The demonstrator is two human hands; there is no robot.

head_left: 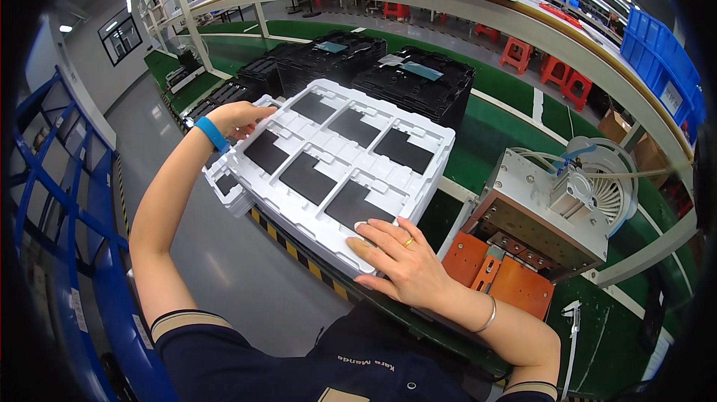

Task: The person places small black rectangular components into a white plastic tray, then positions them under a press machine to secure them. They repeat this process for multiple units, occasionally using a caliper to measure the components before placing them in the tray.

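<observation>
A white plastic tray (295, 167) with several compartments lies in front of me, tilted across the view. Flat black pieces (308, 178), each with a notched corner, sit in the compartments. My left hand (239, 118), with a blue wristband, is curled on the tray's far left edge; some of its fingers are hidden. At the near right corner my right hand (403, 259) grips the rim, fingers on top and thumb at the outer side. Covers show on some of its fingertips. More white trays (233, 197) are stacked below, jutting out at the left.
Stacks of black trays (418, 85) stand behind on the green bench. To the right is a metal fixture (549, 212) with an orange plate (511, 273) and a fan; a caliper (572, 327) lies nearer. A blue rack (71, 253) stands at left, blue bins (661, 66) upper right.
</observation>
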